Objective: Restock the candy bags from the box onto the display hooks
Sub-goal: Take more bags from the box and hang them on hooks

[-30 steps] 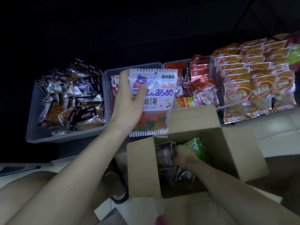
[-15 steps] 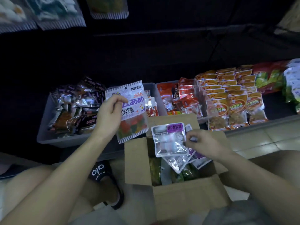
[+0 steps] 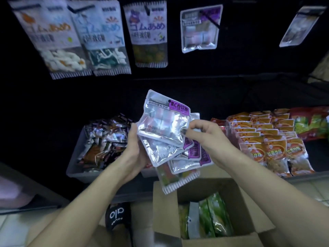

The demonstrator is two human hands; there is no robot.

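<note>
Both hands hold a fanned stack of silver candy bags with purple labels (image 3: 162, 122) in front of me, above the open cardboard box (image 3: 164, 204). My left hand (image 3: 136, 145) grips the stack from the left, together with the white striped gummy bag (image 3: 175, 177) behind it. My right hand (image 3: 204, 134) pinches the bags' right edges. Green bags (image 3: 213, 214) lie inside the box. On the dark display wall hang white gummy bags (image 3: 147, 32) and a matching silver purple-label bag (image 3: 200, 27) on hooks.
A grey bin of dark foil snack packs (image 3: 101, 139) stands at the left on the low shelf. Rows of orange snack bags (image 3: 267, 136) fill the right. Another silver bag (image 3: 299, 25) hangs at the far right. A black slipper (image 3: 116, 216) shows beside the box.
The right hand lifted the silver bags out of the box and brought them to the left hand, which now holds them with the gummy bag. The view tilted up, revealing the hanging bags.
</note>
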